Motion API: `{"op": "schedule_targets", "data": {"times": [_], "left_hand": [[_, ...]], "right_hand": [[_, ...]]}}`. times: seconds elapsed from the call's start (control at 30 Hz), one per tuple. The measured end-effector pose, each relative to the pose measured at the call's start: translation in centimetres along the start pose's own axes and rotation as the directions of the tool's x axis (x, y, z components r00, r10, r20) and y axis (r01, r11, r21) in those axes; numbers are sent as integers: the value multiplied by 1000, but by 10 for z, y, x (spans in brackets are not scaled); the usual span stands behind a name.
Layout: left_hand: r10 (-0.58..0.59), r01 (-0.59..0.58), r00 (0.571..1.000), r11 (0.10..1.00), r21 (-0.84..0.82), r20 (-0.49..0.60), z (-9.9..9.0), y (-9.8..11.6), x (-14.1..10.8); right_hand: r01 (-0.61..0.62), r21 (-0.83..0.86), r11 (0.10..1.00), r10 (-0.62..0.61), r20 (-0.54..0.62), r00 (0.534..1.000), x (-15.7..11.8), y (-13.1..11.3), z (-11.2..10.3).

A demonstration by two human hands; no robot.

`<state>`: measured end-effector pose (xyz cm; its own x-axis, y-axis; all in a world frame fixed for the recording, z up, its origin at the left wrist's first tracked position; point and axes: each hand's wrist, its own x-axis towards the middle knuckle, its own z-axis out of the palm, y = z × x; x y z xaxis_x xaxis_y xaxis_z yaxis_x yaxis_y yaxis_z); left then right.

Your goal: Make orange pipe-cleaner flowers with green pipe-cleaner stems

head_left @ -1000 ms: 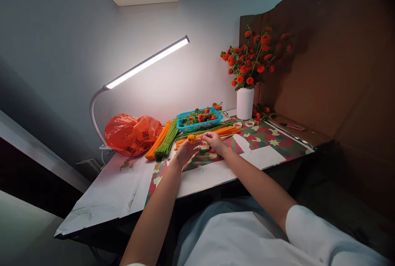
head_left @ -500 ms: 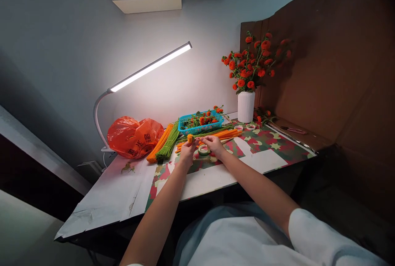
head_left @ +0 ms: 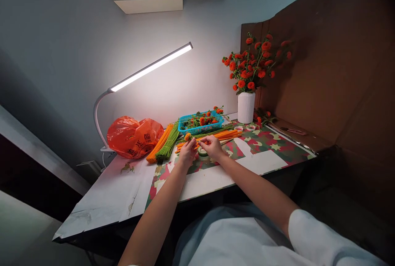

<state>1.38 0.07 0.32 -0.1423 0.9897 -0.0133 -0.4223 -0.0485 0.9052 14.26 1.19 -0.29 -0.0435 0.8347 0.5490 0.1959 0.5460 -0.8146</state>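
Grasping an orange flower [head_left: 188, 136], likely light, squashable, best held beneath its bloom, is the left hand [head_left: 187, 153]; right hand [head_left: 213, 149], can't tell.

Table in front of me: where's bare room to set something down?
Widest: the white left end of the table, bordered by the orange bag and the patterned sheet. Smaller: the white patch right of the right forearm. Crowded: around the left hand and right hand, with the green bundle, blue basket and orange stems close by.
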Motion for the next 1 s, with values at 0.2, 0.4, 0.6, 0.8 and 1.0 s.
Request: {"op": "schedule_targets", "data": {"times": [0.2, 0.4, 0.6, 0.8, 1.0], "left_hand": [[515, -373, 855, 694, 616, -63, -3, 5, -10], [582, -566, 683, 39, 823, 442, -8, 13, -17], [477, -618, 710, 73, 782, 517, -13, 14, -12], [348, -606, 787, 279, 745, 510, -15, 13, -7], [167, -551, 829, 409, 728, 534, -18, 19, -7]], "right_hand": [[-135, -7, 991, 135, -8, 991, 3, 4, -4], [-78, -106, 991, 89, 99, 991, 4, 6, -10], [-18, -115, 993, 38, 173, 984, 6, 9, -15], [25, -99, 995, 0, 253, 967, 8, 11, -19], [31, -116, 993, 7, 312, 950, 9, 13, -21]]}}
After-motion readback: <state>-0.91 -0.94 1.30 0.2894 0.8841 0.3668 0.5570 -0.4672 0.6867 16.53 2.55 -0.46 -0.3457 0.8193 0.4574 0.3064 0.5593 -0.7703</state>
